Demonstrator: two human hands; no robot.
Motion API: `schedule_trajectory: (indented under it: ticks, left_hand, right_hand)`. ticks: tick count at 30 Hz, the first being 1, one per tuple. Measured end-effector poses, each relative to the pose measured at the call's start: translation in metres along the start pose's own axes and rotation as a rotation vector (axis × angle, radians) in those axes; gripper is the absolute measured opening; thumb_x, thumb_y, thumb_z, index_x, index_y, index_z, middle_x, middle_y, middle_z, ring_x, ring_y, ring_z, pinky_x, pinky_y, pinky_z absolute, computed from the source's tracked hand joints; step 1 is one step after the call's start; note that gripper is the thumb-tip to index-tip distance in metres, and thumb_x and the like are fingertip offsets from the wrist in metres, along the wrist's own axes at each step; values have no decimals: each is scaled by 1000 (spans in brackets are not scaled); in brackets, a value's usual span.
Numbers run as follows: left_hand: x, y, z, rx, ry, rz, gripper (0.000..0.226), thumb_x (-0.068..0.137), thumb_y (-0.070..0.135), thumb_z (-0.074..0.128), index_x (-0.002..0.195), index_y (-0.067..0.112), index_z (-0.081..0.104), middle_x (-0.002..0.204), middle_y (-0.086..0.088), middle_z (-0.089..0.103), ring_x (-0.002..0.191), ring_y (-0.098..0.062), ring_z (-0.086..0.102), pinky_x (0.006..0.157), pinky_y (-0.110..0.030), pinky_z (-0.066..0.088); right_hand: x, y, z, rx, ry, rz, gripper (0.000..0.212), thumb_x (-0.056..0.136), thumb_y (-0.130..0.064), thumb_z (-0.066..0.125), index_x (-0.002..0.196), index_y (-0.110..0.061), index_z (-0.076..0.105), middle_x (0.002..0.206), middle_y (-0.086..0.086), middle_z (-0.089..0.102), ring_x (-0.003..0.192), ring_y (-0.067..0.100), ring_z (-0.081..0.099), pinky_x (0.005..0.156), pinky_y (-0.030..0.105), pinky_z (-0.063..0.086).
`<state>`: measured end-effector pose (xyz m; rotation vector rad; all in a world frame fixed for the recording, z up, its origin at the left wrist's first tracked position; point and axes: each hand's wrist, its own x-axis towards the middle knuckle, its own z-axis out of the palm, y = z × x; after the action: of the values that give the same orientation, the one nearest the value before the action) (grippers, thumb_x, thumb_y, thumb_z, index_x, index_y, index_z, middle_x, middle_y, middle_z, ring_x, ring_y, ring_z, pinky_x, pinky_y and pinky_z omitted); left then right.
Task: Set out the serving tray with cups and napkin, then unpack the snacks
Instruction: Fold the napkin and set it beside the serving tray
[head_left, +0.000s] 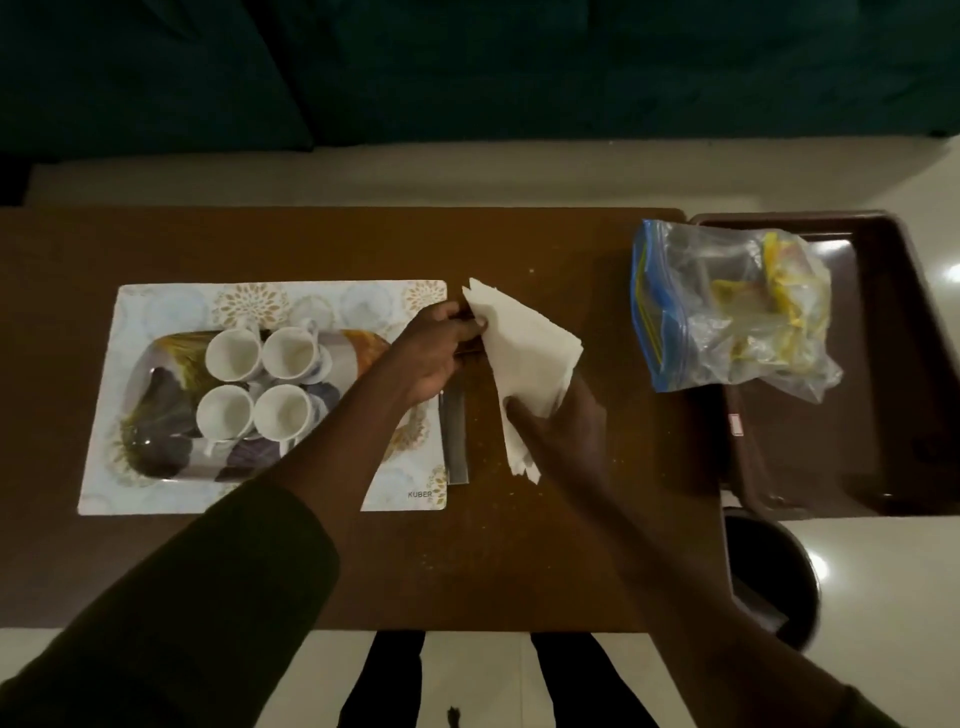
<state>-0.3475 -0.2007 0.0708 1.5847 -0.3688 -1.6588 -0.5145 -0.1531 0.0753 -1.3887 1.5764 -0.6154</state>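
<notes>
The napkin (524, 343) is held just above the tabletop (311, 244), to the right of the placemat (156, 306) and between both hands. It is a white, folded stack of thin paper, partly fanned out, with loose corners showing at its top and bottom ends. The left hand (436, 358) pinches its upper left edge with curled fingers. The right hand (569, 431) grips the lower part, thumb on top. The other fingers seem to curl beneath the paper, though the dim light makes that hard to confirm.

The paper looks very light, soft and floppy. It will likely sag or slide apart if held by one corner, and it tears easily, so a broad pinch across the folded edge with support underneath suits it best.

The serving tray (166, 415) sits on the placemat with four white cups (234, 356) grouped on it, mouths up. These will be rigid and breakable, and best lifted by their handles.

The zip bag (727, 312) of snacks lies well apart on the right, partly over the rim of a brown tub (893, 364). It looks slippery and crinkly, and should open at the blue seal.

A grey strip (456, 441) lies beside the placemat's right edge. The only legible writing is "KUBER", printed in the placemat's near right corner.
</notes>
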Motion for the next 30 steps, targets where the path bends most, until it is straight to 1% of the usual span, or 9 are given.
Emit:
schedule_trajectory:
  ticks: [2,5,7,11,15,21,25,27,30]
  left_hand:
    - [0,1,-17,3,10,28,33,95,1,51,128,7,57,122,-11,64,110,-26,62,88,-36,54]
    - [1,-2,-37,0,7,35,24,95,2,53,115,12,61,110,-7,67,103,-25,64,83,-32,56]
    - [1,-5,-47,11,7,40,23,94,3,55,114,13,62,108,-5,69,100,-23,66,82,-30,57]
    - [3,-12,-60,32,2,37,22,91,0,59,106,16,63,95,0,71,90,-13,68,71,-20,57]
    - [5,-16,-64,62,-9,31,30,87,-5,62,111,14,61,101,-5,72,99,-19,67,85,-27,56]
    - [6,-17,-62,256,-5,82,54,84,-4,66,132,14,48,116,-15,69,104,-26,63,90,-37,52]
    - [8,-19,-64,326,-36,164,60,84,-7,63,135,23,50,104,-9,67,84,-14,61,69,-23,51]
    - [7,-20,-65,427,-35,223,55,85,-6,61,131,26,56,100,-7,65,78,-13,59,67,-24,49]
    - [9,-22,-67,581,-22,269,48,87,-2,55,123,28,63,113,-6,65,65,-15,59,56,-28,48]
  right_hand:
    - [-7,-8,15,-6,-4,-17,57,79,-22,74,131,-15,51,108,-11,60,83,-6,55,61,1,44]
    - [-15,-19,34,-43,14,-62,54,80,-19,73,129,-13,53,111,-6,63,93,0,54,68,-1,39]
    - [-20,-23,45,-79,26,-99,51,79,-17,73,126,-9,55,107,-6,63,92,4,55,60,-5,37]
    - [-26,-25,56,-114,19,-147,47,79,-12,72,122,-4,56,107,9,68,91,17,65,68,19,49]
    - [-29,-24,62,-188,21,-187,45,79,-7,69,122,-2,55,110,14,66,98,27,63,80,34,52]
    - [-35,-16,68,-240,27,-170,47,81,-6,68,125,-3,53,116,15,64,104,26,60,80,25,47]
    - [-38,-13,70,-264,11,-184,48,81,-8,69,125,-4,50,116,11,62,104,23,59,80,27,50]
    - [-39,-12,69,-255,3,-179,45,82,-14,70,122,-5,51,115,10,62,103,23,60,80,32,54]
    - [-33,-13,67,-269,39,-200,26,85,-18,67,105,-8,55,94,5,62,82,21,59,66,39,54]
